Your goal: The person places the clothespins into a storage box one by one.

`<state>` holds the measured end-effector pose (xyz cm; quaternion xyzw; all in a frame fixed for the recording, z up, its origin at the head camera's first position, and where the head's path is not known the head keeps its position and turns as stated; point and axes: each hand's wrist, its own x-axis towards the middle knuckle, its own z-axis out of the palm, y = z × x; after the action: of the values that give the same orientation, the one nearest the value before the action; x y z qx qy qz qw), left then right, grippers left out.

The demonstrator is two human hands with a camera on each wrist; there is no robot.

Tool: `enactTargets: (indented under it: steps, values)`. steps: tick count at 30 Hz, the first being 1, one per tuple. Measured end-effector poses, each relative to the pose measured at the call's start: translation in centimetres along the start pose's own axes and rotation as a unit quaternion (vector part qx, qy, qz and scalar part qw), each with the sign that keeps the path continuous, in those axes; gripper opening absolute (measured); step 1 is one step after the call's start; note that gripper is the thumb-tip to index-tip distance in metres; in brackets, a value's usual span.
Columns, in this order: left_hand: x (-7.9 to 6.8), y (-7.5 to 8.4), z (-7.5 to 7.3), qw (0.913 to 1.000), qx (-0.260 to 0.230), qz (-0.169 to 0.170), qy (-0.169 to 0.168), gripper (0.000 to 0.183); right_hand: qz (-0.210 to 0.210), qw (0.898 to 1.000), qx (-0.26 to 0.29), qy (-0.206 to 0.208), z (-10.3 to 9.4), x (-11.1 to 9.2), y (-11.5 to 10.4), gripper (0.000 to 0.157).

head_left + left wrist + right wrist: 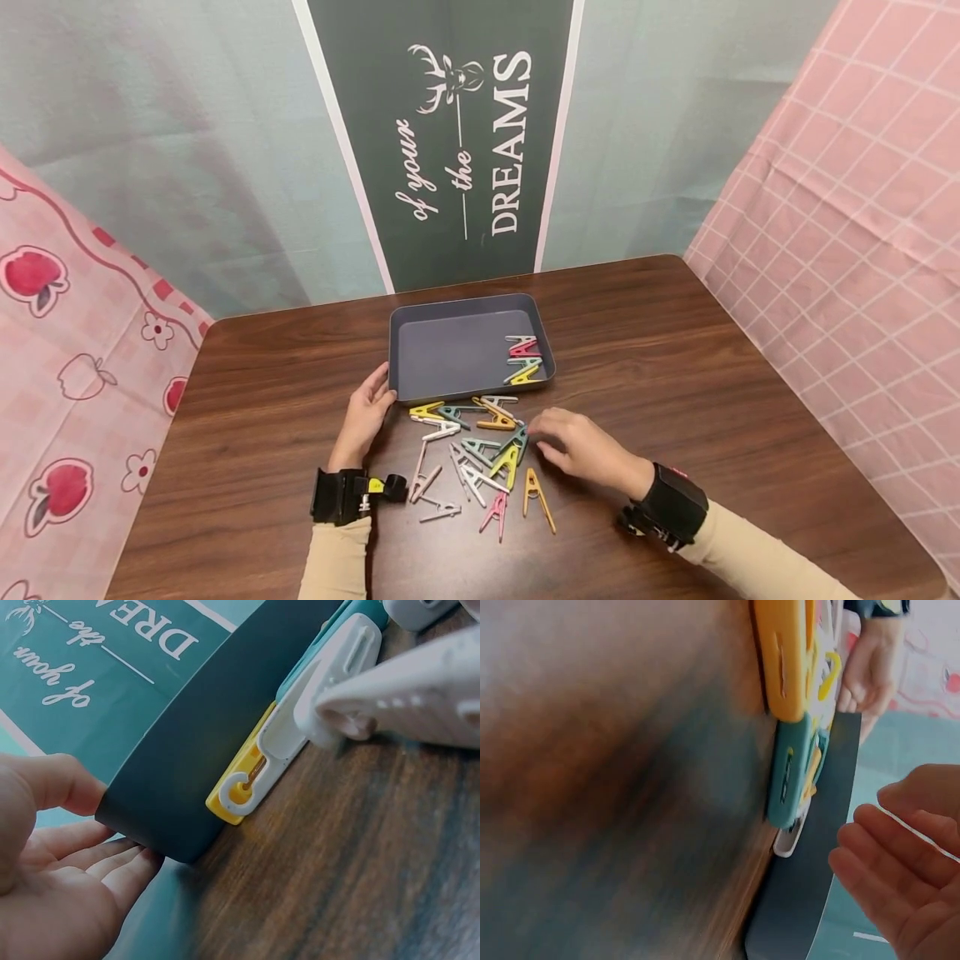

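A dark grey tray (457, 354) lies on the table, with a short row of clothespins (523, 360) at its right end. At the tray's near left corner my left hand (365, 414) holds on, thumb and fingers against the edge (67, 862). Several loose clothespins in white, yellow, pink and teal lie heaped in front of the tray. My right hand (581, 444) hovers beside the heap's right side, nearest a teal clothespin (516, 442). Nothing shows between its loosely bent fingers in the right wrist view (900, 862). An orange clothespin (536, 497) lies closer to me.
The brown wooden table (675, 350) extends on both sides of the tray. A grey-green curtain (465, 267) with printed lettering hangs behind it. Pink patterned cloths hang at left (97, 400) and right (847, 208).
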<state>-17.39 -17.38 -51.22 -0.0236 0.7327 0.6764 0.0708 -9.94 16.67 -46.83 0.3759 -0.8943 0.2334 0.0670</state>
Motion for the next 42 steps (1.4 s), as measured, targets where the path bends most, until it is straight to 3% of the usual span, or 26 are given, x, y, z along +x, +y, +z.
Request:
enactTargets:
  steps: [6, 12, 22, 42]
  values:
    - [0.0, 0.1, 0.0, 0.9999, 0.009, -0.003, -0.005, 0.06, -0.09, 0.996, 0.005, -0.004, 0.5, -0.8, -0.6, 0.023]
    - [0.0, 0.3, 0.2, 0.9997, 0.018, -0.004, -0.015, 0.061, -0.143, 0.99, -0.007, -0.021, 0.9, -1.6, -1.0, 0.026]
    - [-0.2, 1.0, 0.1, 0.9992, 0.026, -0.01, -0.03, 0.063, -0.18, 0.981, -0.021, -0.064, 1.5, -2.5, -1.3, 0.029]
    - [-0.4, 0.8, 0.2, 0.9994, 0.021, -0.014, -0.024, 0.063, -0.18, 0.981, -0.032, -0.067, 1.7, -2.4, -1.3, 0.027]
